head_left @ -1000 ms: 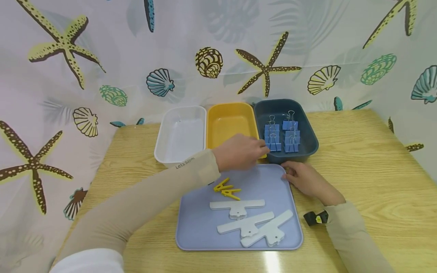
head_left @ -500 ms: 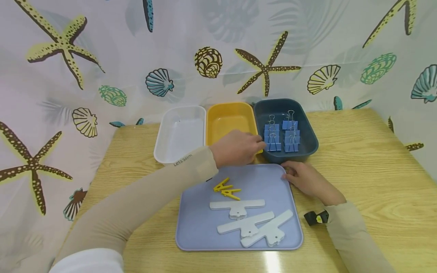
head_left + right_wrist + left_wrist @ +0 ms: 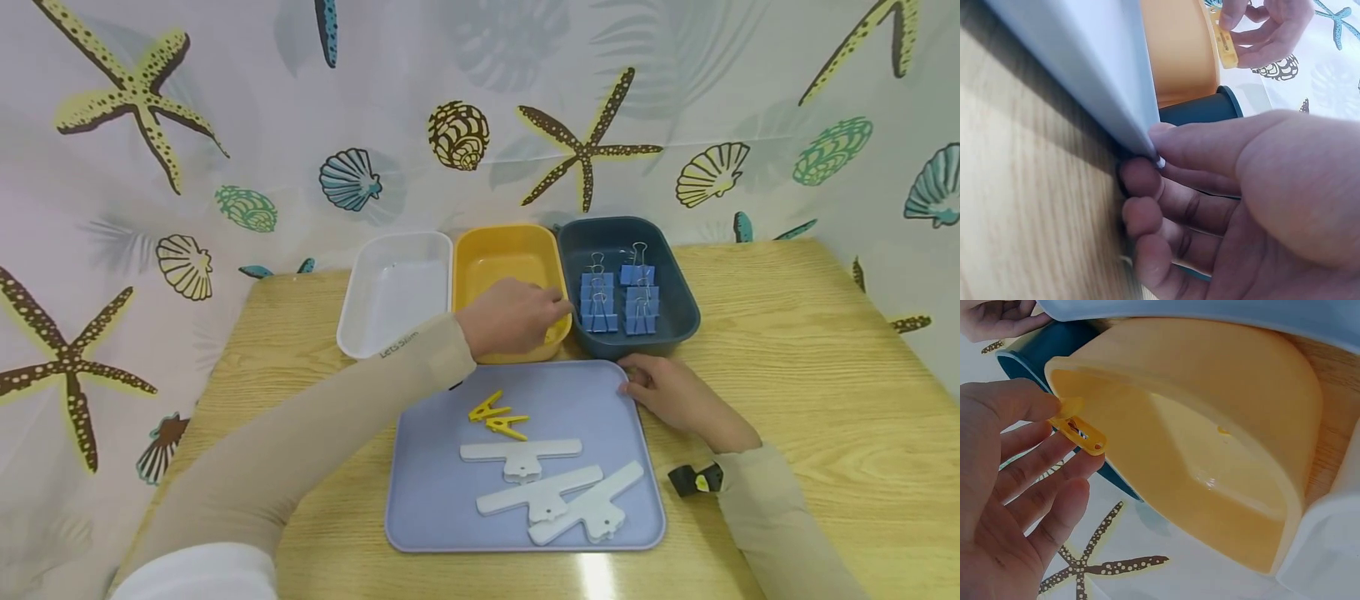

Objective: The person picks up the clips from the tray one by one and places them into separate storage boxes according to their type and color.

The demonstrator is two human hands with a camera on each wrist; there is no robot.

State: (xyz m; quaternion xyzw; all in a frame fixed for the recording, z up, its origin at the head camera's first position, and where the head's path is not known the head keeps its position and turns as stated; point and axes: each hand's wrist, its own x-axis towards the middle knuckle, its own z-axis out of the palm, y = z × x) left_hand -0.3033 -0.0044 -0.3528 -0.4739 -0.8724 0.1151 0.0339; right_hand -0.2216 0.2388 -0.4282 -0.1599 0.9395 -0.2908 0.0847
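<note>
My left hand (image 3: 513,317) is over the front of the yellow bin (image 3: 506,246). Between thumb and fingers it pinches a yellow clothespin (image 3: 1088,436), seen near the bin's rim in the left wrist view; the palm hides it from above. My right hand (image 3: 667,392) holds the far right corner of the lilac tray (image 3: 431,500), its thumb on the rim and its fingers curled at the edge. On that tray lie two more yellow clothespins (image 3: 508,426) and three white bag clips (image 3: 521,452), two of them overlapping.
Left of the yellow bin stands a white bin (image 3: 397,292). To its right, a dark blue bin (image 3: 678,308) contains several blue binder clips (image 3: 641,304) in two rows. A patterned cloth (image 3: 420,67) hangs behind the wooden table (image 3: 810,358).
My left hand has shifted left and slightly away from me, from the dark blue bin's edge to over the yellow bin, carrying the clothespin. My right hand stays at the tray corner.
</note>
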